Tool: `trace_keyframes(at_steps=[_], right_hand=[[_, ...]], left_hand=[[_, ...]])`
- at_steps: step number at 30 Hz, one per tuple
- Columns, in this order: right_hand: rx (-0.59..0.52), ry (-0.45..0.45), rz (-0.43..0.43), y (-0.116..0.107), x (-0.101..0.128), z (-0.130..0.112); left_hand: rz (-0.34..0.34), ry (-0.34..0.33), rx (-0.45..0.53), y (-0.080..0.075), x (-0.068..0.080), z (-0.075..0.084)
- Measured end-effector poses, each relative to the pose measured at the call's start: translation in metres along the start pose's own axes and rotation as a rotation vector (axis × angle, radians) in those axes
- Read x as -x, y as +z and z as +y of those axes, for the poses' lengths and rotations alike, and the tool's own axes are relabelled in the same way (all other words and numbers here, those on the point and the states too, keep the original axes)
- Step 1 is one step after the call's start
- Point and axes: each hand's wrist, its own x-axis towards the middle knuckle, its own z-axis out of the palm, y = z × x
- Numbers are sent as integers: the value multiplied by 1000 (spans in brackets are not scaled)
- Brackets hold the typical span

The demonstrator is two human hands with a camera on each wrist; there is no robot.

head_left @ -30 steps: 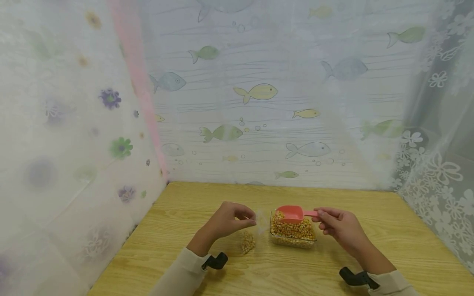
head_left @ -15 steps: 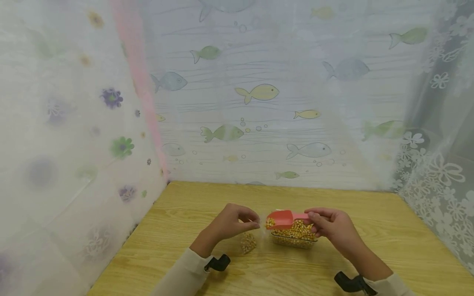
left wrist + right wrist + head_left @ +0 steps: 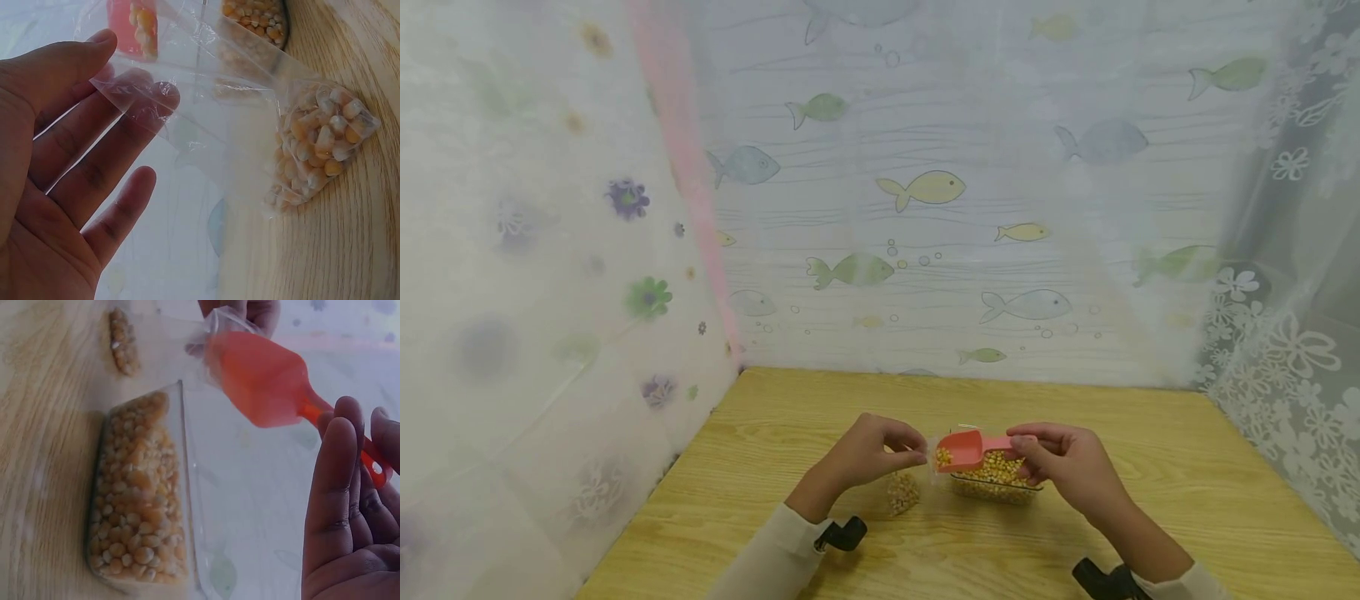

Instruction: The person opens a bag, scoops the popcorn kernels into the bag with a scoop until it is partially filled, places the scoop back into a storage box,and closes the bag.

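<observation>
Pale wood-grain table (image 3: 1150, 467), smooth, bounded by sheer printed curtains. Toward the middle of its near edge, a clear rectangular plastic tub (image 3: 996, 487) packed with yellow corn kernels. Just left of the tub, a small crinkly transparent plastic bag (image 3: 250, 125), kernels pooled in its bottom corner on the table, mouth lifted and pinched between thumb and fingertips of the left hand (image 3: 868, 450). Right hand (image 3: 1063, 462) curled round the thin handle of a coral-pink plastic scoop (image 3: 961, 450), kernels showing at its lip. Compared with a second ago: scoop shifted left off the tub, its lip now inside the bag's mouth; bag unmoved.
</observation>
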Motion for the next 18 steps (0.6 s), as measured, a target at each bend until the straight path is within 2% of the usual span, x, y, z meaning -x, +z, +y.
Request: trace_keyframes(at_steps=[7,18], right_hand=[[58,-94,4,5,5,-6],[67,-171,-1,8,8,-9]], left_hand=[[2,-8,3,-1,0,1],[2,5,5,-1,1,0]])
